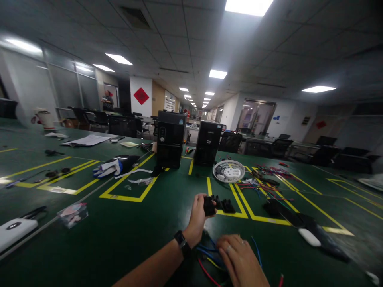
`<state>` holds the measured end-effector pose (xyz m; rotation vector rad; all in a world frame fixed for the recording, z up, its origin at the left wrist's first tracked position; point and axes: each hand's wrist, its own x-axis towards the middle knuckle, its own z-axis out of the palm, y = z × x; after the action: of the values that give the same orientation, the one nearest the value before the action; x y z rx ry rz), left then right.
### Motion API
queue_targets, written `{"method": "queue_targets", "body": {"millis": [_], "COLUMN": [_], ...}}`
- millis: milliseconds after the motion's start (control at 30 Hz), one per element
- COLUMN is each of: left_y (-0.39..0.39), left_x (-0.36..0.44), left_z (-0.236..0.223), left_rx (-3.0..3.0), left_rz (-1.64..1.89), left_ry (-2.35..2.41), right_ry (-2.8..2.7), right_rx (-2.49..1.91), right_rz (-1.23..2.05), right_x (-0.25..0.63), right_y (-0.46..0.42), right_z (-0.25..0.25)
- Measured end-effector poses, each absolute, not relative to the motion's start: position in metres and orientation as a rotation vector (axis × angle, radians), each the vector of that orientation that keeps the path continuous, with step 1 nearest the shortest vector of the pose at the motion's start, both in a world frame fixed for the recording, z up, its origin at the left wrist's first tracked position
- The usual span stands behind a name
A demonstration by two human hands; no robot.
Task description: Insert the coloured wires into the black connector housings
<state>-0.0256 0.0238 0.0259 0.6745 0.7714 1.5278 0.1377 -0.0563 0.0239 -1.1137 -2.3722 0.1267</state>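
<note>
One small, blocky black piece (210, 206): grips it in the left hand (196, 214) above the glossy green bench (89, 251), near similar black pieces (228, 206) lying beside yellow tape (241, 205). Holds the right hand (238, 253) low over thin blue, red and yellow plastic-coated wires (206, 252); cannot tell whether grasping any.

2 foreground hands (196, 213), 1 wristwatch (182, 243), 2 computer towers (169, 139), 2 red wall diamonds (141, 96)

The block (210, 206) is black, the wires (208, 250) blue, red and yellow, the table (113, 231) green with yellow outlines (119, 197).
</note>
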Motion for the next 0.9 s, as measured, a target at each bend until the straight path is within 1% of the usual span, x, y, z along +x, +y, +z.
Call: {"method": "queue_targets", "body": {"millis": [67,133,333,400,533,633,733,800,900], "left_y": [0.011,0.002,-0.001,0.007,0.031,0.051,0.065,0.07,0.074], "left_x": [-0.007,0.005,-0.001,-0.013,-0.046,-0.068,-0.079,-0.081,-0.079], "left_z": [0.015,0.009,0.013,0.017,0.022,0.018,0.009,0.003,-0.004], "left_rx": [0.779,0.861,1.12,1.35,1.873,1.996,2.036,2.061,2.055], "left_rz": [1.423,1.338,1.135,1.081,1.171,0.98,0.803,0.771,0.785], "left_ry": [0.77,0.76,0.76,0.923,1.36,1.587,1.64,1.592,1.531], "right_ry": [-2.327,-2.256,-2.306,-2.282,-2.235,-2.313,-2.424,-2.447,-2.377], "right_rx": [-1.162,-1.181,-1.015,-1.07,-1.401,-1.587,-1.617,-1.64,-1.669], "right_rz": [0.053,0.048,0.386,0.362,0.23,0.25,0.276,0.267,0.163], "right_x": [0.138,0.14,0.17,0.188,0.227,0.242,0.24,0.235,0.226], "right_y": [-0.051,-0.042,0.002,0.026,0.078,0.105,0.117,0.117,0.104], "right_z": [0.033,0.039,0.035,0.034,0.028,0.016,0.005,0.002,0.011]}}
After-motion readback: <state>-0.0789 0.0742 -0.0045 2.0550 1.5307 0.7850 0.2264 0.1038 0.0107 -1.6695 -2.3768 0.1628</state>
